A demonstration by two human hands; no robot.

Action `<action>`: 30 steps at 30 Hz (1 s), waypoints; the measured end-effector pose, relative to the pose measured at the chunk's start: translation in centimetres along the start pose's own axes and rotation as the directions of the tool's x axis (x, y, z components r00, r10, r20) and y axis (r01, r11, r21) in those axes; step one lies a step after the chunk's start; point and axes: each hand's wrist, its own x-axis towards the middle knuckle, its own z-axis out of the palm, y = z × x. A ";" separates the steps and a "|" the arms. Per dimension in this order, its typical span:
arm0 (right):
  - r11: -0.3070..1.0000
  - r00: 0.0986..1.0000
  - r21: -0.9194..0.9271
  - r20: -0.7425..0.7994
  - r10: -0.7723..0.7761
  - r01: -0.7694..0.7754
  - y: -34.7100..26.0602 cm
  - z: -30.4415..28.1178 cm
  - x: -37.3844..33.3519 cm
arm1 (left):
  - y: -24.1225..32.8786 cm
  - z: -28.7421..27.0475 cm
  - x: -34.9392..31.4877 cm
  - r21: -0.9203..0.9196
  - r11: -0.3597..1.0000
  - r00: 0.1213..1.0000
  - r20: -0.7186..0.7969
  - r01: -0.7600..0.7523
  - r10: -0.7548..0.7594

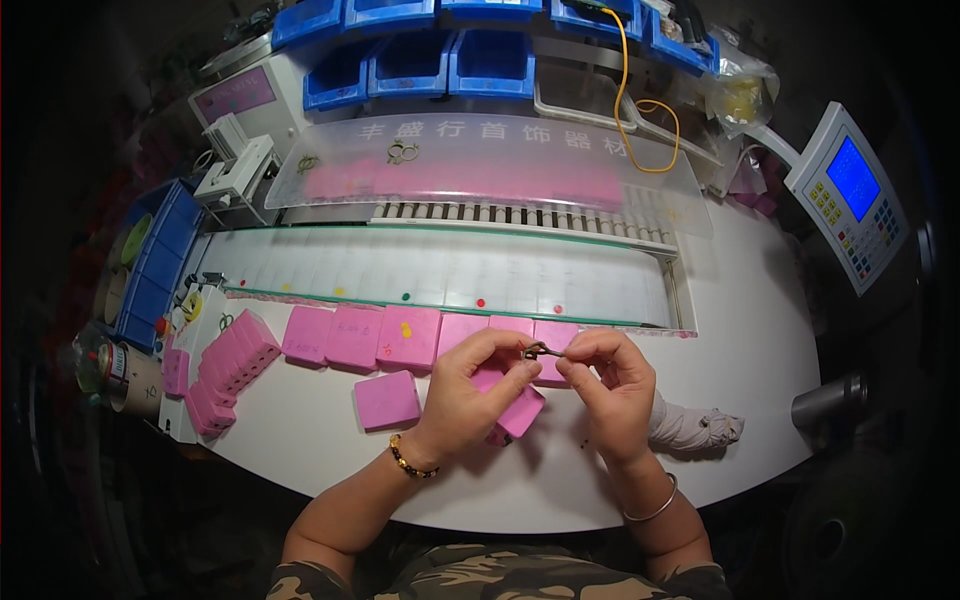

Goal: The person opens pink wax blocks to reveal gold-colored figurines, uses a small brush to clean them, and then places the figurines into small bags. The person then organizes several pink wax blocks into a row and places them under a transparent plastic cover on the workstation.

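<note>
My left hand [474, 392] pinches a small dark looped piece [540, 350] between thumb and fingertips. From the other side my right hand [612, 392] grips the thin end of the same piece, thumb against fingers. Its exact kind is too small to make out. Just under my left thumb is a pink block [522, 412], partly hidden by the hand; whether the fingers touch it, I cannot tell. Another pink block [388, 401] lies flat to the left of that hand. Beyond both hands runs a row of pink blocks [409, 337], one bearing a yellow mark.
A white belt [440, 270] with green edges crosses behind the blocks, below a translucent cover [480, 150]. Stacked pink blocks [235, 358] stand at left. A grey cloth bundle [695, 426] and a dark metal cylinder [828, 402] are at right, a keypad panel [850, 195] above.
</note>
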 end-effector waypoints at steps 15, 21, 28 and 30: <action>0.932 0.952 0.195 0.079 0.295 -0.305 0.5 0.1 -0.2 | 0.1 0.0 0.0 -0.003 0.998 0.997 -0.014 -0.070 0.070; 0.937 0.949 0.157 0.091 0.301 -0.312 0.8 0.2 -0.2 | 0.2 0.0 0.1 0.118 0.970 0.975 -0.034 -0.212 0.217; 0.942 0.950 0.132 0.089 0.299 -0.308 0.9 0.2 -0.2 | 0.3 0.0 0.3 0.254 0.902 0.931 -0.015 -0.350 0.365; 0.942 0.949 0.129 0.095 0.300 -0.310 0.9 0.2 -0.3 | 0.4 0.1 0.2 0.233 0.920 0.943 -0.037 -0.314 0.331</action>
